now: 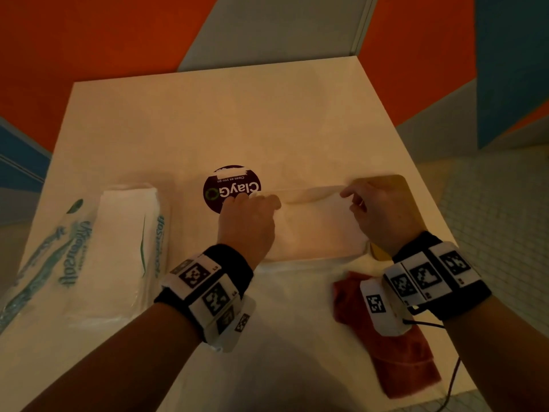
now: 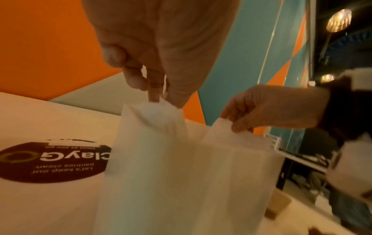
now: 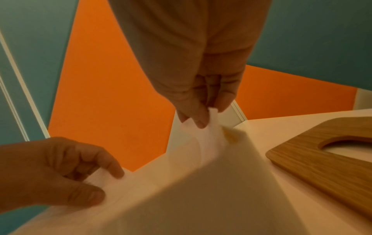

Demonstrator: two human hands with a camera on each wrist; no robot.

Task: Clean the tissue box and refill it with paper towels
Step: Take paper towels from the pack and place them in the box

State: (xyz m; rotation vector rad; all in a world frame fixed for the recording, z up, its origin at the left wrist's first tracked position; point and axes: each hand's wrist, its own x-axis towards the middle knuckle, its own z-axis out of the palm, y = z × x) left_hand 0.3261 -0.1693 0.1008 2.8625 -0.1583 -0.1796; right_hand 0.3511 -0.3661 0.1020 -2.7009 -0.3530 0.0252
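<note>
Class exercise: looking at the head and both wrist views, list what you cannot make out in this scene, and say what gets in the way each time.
- Tissue box: only a yellowish corner peeks out in the head view; the paper towel sheet and right hand cover the rest.
- Wooden lid: cut off by the right wrist view's edge.
- Sheet surface: motion-blurred in both wrist views.
- Red cloth: partly hidden by the right wristband in the head view.

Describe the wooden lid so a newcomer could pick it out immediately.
Start at the white table and go to its right side, behind the right hand. The wooden lid lies flat there, the only brown wood-grain piece, with rounded corners and a slot cut through it.
</note>
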